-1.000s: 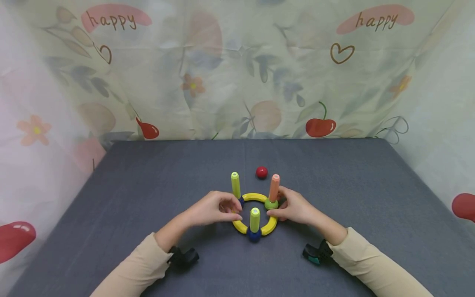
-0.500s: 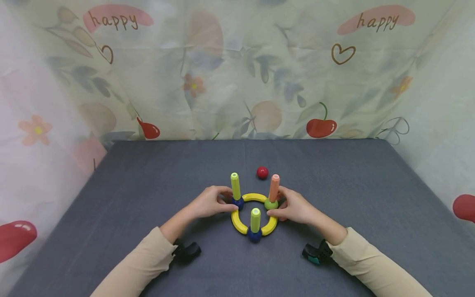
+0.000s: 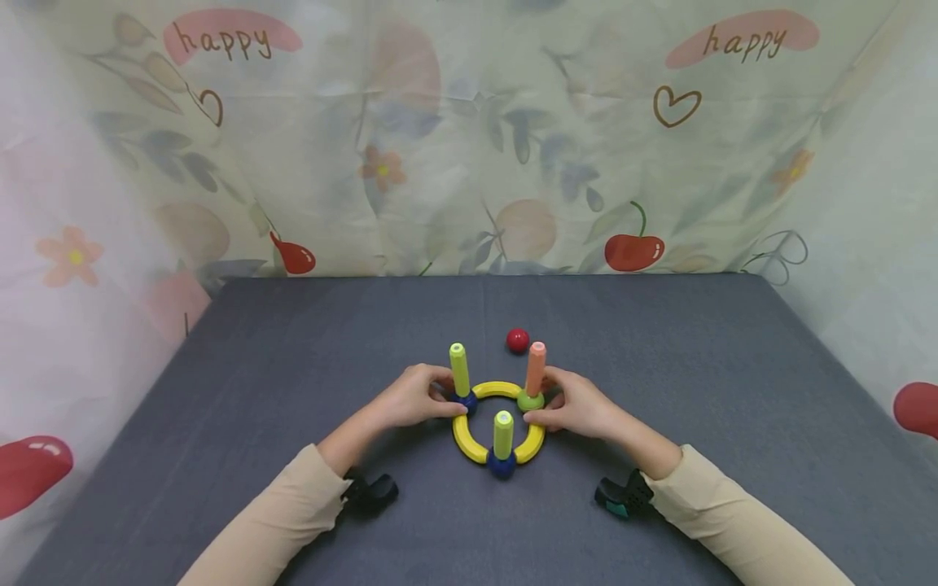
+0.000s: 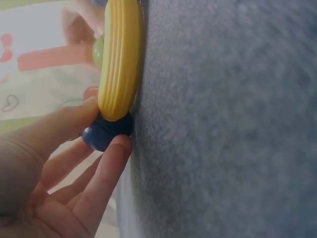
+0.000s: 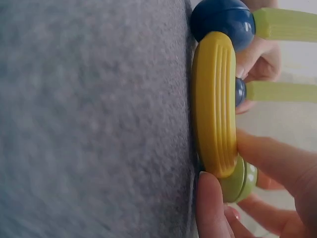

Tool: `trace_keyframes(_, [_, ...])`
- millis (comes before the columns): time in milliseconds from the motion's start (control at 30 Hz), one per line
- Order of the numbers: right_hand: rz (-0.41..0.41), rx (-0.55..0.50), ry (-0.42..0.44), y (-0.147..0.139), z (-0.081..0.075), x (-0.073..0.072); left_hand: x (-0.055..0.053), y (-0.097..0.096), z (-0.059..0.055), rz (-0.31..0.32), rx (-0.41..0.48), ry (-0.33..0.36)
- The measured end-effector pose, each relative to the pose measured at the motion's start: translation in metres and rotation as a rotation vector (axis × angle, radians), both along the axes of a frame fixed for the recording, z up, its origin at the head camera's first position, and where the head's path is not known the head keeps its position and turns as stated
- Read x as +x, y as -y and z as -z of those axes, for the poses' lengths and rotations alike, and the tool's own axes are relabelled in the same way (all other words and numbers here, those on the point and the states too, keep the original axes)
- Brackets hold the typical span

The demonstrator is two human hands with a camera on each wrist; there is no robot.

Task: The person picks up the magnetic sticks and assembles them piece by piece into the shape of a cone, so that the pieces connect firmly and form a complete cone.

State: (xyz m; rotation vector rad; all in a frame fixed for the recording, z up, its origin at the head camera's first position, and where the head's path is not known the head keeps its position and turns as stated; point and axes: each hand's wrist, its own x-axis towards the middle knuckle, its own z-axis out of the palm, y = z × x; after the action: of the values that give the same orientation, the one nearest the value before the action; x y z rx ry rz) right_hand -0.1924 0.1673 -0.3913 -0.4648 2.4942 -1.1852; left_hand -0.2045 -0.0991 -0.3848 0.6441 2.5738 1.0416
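Observation:
A ring of yellow curved rods (image 3: 469, 443) lies on the dark table, joined by two blue balls and one green ball. From each blue ball rises a lime rod (image 3: 502, 435); a salmon rod (image 3: 536, 368) stands on the green one. My left hand (image 3: 412, 399) pinches the far-left blue ball (image 4: 100, 134) between thumb and fingers, where a yellow rod meets it. At the far right of the ring, my right hand (image 3: 585, 405) grips the green ball (image 5: 238, 182), its thumb and a fingertip beside the yellow rod end. The front blue ball (image 3: 501, 464) is untouched.
A loose red ball (image 3: 517, 341) rests on the table behind the ring. Dark grey cloth covers the table (image 3: 330, 325), with a printed curtain (image 3: 454, 163) hanging along its back edge. Each wrist wears a black camera (image 3: 623, 494).
My left hand moved away from me to the far-left blue ball and took hold of it. The ring with its rods then shifted slightly left. My right hand kept its grip, moving slightly left.

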Motion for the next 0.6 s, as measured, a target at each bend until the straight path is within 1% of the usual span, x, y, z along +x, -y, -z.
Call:
trace_keyframes(133, [-0.065, -0.001, -0.003, -0.004, -0.003, -0.005, 0.0, 0.006, 0.001, -0.003, 0.0, 0.001])
trace_keyframes(200, [-0.079, -0.014, 0.002, -0.007, -0.004, -0.009, -0.001, 0.011, 0.001, -0.009, 0.005, 0.003])
trace_keyframes(267, [-0.066, -0.025, 0.003, -0.01, -0.006, -0.014, -0.002, 0.017, 0.001, -0.017, 0.011, 0.011])
trace_keyframes(367, [-0.03, -0.025, -0.021, -0.014, -0.008, -0.025, -0.005, 0.027, 0.001, -0.043, 0.015, 0.022])
trace_keyframes(500, [0.023, -0.022, -0.054, -0.018, -0.008, -0.041, -0.009, 0.04, 0.001, -0.081, 0.017, 0.034])
trace_keyframes(600, [0.054, -0.03, -0.064, -0.018, -0.007, -0.051, -0.012, 0.049, 0.001, -0.103, 0.02, 0.033])
